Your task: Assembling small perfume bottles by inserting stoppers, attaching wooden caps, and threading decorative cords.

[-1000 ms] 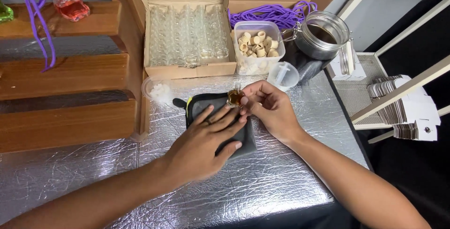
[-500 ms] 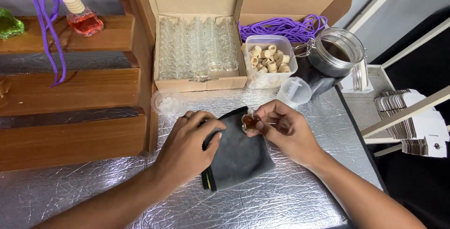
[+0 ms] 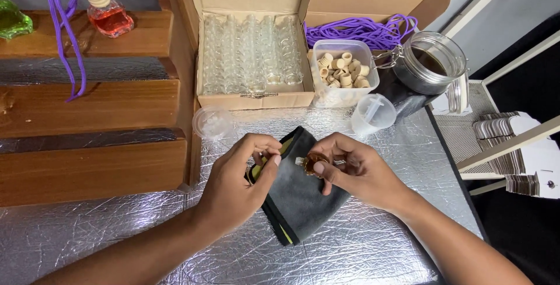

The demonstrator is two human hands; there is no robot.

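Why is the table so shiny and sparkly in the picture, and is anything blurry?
Head view: the crinkled silver foil table cover throws back bright white glare, strongest near the left forearm. The right hand and its small amber bottle look fairly sharp over the dark grey cloth; the left hand too. Clear glass bottles in the cardboard box blend together.

The table (image 3: 373, 244) is covered in crinkled silver foil. On it lies a dark grey cloth (image 3: 303, 197) with a yellow-green edge, set at a slant near the middle. Behind it stands an open cardboard box (image 3: 251, 57) packed with small clear glass bottles, and just right of that a clear plastic tub (image 3: 344, 72) of small wooden caps. A small clear lidded cup (image 3: 213, 123) sits left of the cloth, a clear plastic measuring cup (image 3: 373, 113) to its right, a glass clip-top jar (image 3: 429, 63) beyond. Wooden steps (image 3: 87, 162) stand at the left.
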